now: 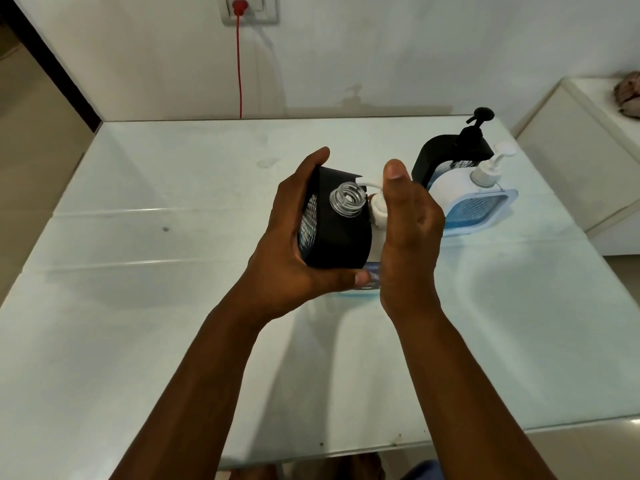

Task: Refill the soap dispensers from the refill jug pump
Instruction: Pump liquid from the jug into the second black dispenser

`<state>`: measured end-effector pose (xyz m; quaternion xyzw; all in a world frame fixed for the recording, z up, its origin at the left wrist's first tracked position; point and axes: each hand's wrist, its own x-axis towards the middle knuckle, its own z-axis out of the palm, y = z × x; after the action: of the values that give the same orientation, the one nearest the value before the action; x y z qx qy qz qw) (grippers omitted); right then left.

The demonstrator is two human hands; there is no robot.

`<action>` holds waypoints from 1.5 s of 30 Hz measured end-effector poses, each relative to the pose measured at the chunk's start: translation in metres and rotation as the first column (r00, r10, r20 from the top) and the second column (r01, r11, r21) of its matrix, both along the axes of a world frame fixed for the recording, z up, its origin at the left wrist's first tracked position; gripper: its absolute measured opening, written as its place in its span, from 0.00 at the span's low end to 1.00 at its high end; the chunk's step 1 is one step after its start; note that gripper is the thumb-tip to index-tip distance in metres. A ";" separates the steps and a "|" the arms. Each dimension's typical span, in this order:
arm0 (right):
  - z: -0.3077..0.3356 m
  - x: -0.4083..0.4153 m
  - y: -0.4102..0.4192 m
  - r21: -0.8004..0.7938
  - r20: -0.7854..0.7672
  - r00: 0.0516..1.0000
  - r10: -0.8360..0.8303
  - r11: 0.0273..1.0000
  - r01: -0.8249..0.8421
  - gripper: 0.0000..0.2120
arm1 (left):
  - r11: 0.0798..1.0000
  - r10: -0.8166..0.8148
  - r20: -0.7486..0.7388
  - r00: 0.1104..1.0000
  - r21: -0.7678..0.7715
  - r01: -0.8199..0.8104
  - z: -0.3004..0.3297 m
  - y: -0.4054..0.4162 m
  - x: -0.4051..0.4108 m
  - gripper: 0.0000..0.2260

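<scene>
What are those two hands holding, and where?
The left hand grips a black dispenser body round its sides. The right hand presses a white pump head over its clear threaded neck.

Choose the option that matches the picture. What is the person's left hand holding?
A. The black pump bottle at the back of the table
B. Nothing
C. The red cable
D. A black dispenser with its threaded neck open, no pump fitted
D: the left hand grips the black dispenser, whose clear threaded neck is open, while the right hand works a white pump beside it.

white wall (381, 46), glass table (173, 271), red cable (239, 71)
</scene>
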<state>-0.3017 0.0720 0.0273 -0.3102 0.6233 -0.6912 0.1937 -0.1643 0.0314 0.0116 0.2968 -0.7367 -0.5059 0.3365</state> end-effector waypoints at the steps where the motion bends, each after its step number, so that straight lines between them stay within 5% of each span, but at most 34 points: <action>1: 0.001 0.000 0.001 -0.009 0.007 1.000 0.011 1.000 -0.011 0.26 | 1.000 -0.003 0.000 1.000 -0.002 0.003 -0.001 0.000 0.000 0.58; 10: -0.004 -0.002 0.003 -0.030 -0.087 0.996 0.023 0.999 -0.026 0.12 | 1.000 -0.013 -0.017 1.000 -0.005 0.013 -0.003 -0.004 0.002 0.58; 17: -0.001 -0.001 0.000 0.016 0.015 1.000 0.027 0.999 -0.028 0.27 | 1.000 -0.016 -0.021 1.000 -0.016 0.016 -0.003 -0.001 0.000 0.56; 27: -0.004 -0.001 0.003 -0.014 -0.093 0.996 -0.002 1.000 0.001 0.11 | 1.000 -0.014 -0.040 0.999 -0.003 0.014 -0.003 -0.003 0.002 0.54; 34: -0.004 -0.002 -0.001 0.040 -0.027 1.000 0.014 0.999 -0.013 0.25 | 1.000 -0.018 -0.018 1.000 -0.008 0.018 -0.002 -0.001 0.002 0.56; 38: 0.003 -0.001 0.005 -0.007 0.006 1.000 0.013 1.000 -0.013 0.12 | 1.000 -0.014 -0.024 1.000 -0.007 0.014 -0.002 -0.001 0.000 0.55; 45: -0.002 -0.001 0.003 -0.014 -0.111 0.993 0.025 1.000 -0.027 0.09 | 1.000 -0.019 -0.029 0.999 0.010 0.019 -0.003 -0.004 0.003 0.57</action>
<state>-0.3025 0.0747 0.0254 -0.3578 0.6235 -0.6752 0.1653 -0.1611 0.0274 0.0082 0.2843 -0.7320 -0.5170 0.3406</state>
